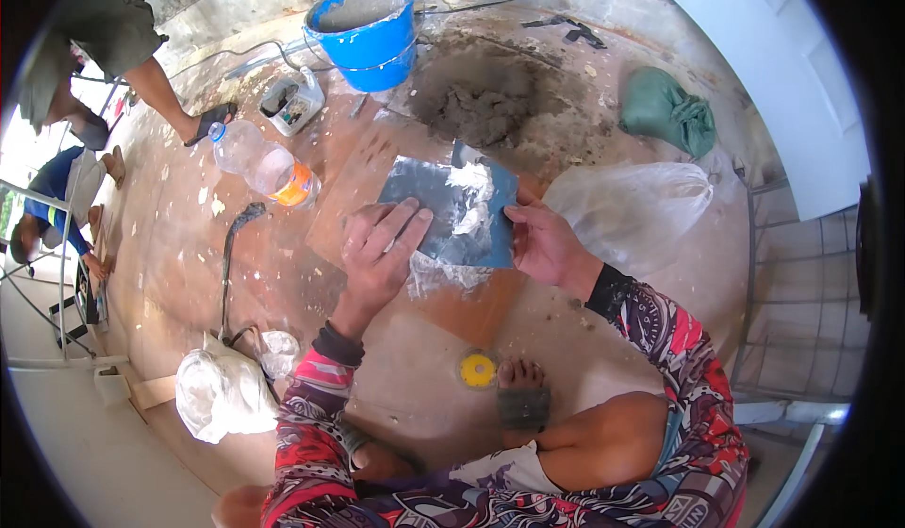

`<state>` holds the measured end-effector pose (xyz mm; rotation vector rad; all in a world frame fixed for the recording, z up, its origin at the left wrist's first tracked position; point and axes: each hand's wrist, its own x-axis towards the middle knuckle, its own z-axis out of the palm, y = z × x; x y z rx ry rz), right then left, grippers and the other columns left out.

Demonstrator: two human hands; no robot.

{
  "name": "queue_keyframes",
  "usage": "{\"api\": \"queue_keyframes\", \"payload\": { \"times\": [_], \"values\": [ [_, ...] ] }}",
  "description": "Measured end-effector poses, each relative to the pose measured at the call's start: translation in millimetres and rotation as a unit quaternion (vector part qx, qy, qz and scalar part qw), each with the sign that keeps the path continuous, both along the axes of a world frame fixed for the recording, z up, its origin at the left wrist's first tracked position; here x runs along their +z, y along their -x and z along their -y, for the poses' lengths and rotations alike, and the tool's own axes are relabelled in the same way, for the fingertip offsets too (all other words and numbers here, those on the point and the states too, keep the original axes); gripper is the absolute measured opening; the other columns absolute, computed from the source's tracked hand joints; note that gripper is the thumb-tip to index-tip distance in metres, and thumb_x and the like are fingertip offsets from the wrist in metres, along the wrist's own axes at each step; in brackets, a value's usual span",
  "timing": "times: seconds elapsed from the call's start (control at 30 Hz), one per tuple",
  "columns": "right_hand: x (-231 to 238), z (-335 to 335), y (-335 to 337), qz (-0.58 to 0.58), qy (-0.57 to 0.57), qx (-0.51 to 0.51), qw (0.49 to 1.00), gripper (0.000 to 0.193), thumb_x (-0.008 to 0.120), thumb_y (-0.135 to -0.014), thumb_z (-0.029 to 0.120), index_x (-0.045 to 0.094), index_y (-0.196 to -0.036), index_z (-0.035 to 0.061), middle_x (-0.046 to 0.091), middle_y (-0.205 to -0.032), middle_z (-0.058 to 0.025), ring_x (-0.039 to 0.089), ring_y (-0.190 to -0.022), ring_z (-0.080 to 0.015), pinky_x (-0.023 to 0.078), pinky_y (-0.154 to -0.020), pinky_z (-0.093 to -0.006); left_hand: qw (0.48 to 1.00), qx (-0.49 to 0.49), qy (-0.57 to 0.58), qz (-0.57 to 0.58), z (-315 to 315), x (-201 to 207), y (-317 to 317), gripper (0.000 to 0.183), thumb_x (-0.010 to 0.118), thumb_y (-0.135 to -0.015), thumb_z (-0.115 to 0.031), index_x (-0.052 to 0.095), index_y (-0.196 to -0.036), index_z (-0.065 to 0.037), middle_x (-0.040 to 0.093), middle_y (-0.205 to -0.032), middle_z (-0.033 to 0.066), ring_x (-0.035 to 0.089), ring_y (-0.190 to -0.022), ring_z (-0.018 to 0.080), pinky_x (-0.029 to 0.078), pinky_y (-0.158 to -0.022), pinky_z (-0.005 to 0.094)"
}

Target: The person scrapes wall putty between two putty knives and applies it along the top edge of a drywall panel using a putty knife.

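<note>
Paste point(471, 187) is borne uppermost (apparently against spilling) on a dark flat sheet point(415, 180), raised nearer than the grey mound point(479, 99), its left side clasped by the left hand point(379, 240), its right edge pinched by the right hand point(549, 243).

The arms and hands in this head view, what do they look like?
They are a person's: the left hand and right hand are ungloved. The left sleeve and right sleeve are long, with a busy red, pink, black and white print, ending in dark, plain cuffs. No cables show on them.
</note>
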<state>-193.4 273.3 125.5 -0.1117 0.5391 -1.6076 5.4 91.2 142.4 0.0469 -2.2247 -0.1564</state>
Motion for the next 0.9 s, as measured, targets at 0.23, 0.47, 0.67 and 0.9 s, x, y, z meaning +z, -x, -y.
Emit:
{"api": "queue_keyframes", "payload": {
  "times": [0.23, 0.47, 0.67, 0.9],
  "values": [
    [-9, -8, 9, -0.049, -0.061, -0.028, 0.997, 0.042, 0.055, -0.098, 0.008, 0.051, -0.139, 0.015, 0.07, -0.111, -0.0033, 0.072, -0.086, -0.0142, 0.063, -0.069, -0.0334, 0.997, 0.014, 0.063, 0.044, 23, -5, -23, 0.038, 0.069, -0.072, -0.002, 0.072, -0.11, -0.007, 0.069, -0.11, 0.0066, 0.063, -0.096, 0.0248, 0.052, -0.082, 0.0398],
    [-11, -4, 16, -0.162, -0.073, -0.026, 0.984, 0.045, 0.053, -0.098, 0.008, 0.048, -0.143, 0.0147, 0.07, -0.116, -0.0038, 0.072, -0.09, -0.0157, 0.062, -0.071, -0.0362, 0.953, 0.047, -0.297, 0.046, 34, 1, -39, 0.019, 0.067, -0.088, -0.004, 0.071, -0.107, -0.004, 0.07, -0.1, 0.0073, 0.065, -0.087, 0.0207, 0.05, -0.079, 0.0306],
    [-15, -2, 1, -0.133, -0.071, 0.028, 0.988, 0.044, 0.054, -0.098, 0.007, 0.049, -0.141, 0.0126, 0.069, -0.116, -0.0049, 0.072, -0.092, -0.0175, 0.062, -0.074, -0.0393, 0.519, -0.092, -0.848, 0.044, 29, 7, -13, 0.031, 0.067, -0.096, -0.014, 0.062, -0.123, 0.001, 0.068, -0.103, 0.0017, 0.064, -0.092, 0.0092, 0.052, -0.083, 0.0267],
    [7, 4, -17, -0.12, -0.054, -0.007, 0.991, 0.041, 0.053, -0.098, 0.006, 0.05, -0.139, 0.0118, 0.068, -0.118, -0.0053, 0.071, -0.097, -0.0182, 0.062, -0.076, -0.0396, 0.426, -0.167, -0.888, 0.038, 9, -42, 11, 0.036, 0.066, -0.098, -0.02, 0.059, -0.127, 0.001, 0.068, -0.113, 0.0048, 0.066, -0.099, 0.0139, 0.053, -0.088, 0.0321]
  ]
}}
